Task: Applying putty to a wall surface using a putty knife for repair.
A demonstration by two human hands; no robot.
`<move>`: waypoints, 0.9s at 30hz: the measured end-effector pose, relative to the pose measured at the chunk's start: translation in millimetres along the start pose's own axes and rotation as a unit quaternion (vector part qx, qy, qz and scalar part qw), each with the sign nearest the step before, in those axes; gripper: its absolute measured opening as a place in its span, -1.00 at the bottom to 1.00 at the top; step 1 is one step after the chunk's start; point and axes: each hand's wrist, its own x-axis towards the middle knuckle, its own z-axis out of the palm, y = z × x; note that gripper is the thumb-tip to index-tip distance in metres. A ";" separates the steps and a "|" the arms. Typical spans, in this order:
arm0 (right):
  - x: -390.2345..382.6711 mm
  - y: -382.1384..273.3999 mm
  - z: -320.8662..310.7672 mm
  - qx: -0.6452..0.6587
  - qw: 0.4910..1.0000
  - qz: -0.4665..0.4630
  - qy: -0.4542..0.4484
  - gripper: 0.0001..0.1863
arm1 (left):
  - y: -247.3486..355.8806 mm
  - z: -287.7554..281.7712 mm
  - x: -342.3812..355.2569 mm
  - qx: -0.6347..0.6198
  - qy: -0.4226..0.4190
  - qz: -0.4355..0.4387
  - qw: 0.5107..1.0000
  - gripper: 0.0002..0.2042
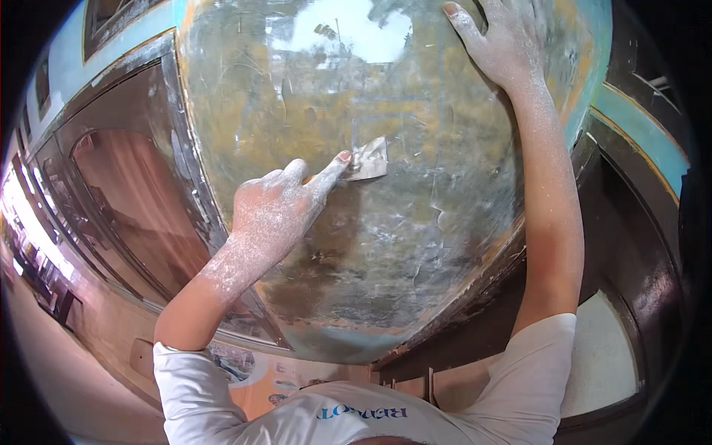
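A worn panel (311, 104) in mottled green and ochre, with cracked, scuffed paint, fills the middle of the view. My left hand (274, 200), coated in white dust, is closed around a putty knife (369, 159). Its blade is smeared with whitish filler and lies against the panel, and my index finger stretches along it. The handle is mostly hidden in my fist. Higher up on the right, my dusty right hand (512, 44) rests on the panel with the thumb spread away. Its fingertips run past the top edge of the picture.
Left of the panel stands a dark wood frame (174, 96) around a reddish-brown inset (144, 193). Light blue bands (649, 130) with ochre edging border the panel's right side. Dark recessed woodwork (623, 215) lies beyond my right arm. A pale board (604, 356) shows at the lower right.
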 end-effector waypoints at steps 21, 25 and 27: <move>-32.4 2.0 14.8 -0.094 0.993 -0.044 0.060 -0.45 | -27.6 13.4 0.3 -0.140 -0.010 0.036 0.989 -0.44; -75.1 -24.5 10.6 -0.021 0.997 -0.033 -0.061 -0.48 | -38.6 20.4 21.6 -0.353 0.099 0.155 0.917 -0.47; -90.8 -31.0 3.0 0.077 0.995 -0.008 -0.066 -0.57 | -29.4 11.3 33.0 -0.379 0.167 0.177 0.893 -0.53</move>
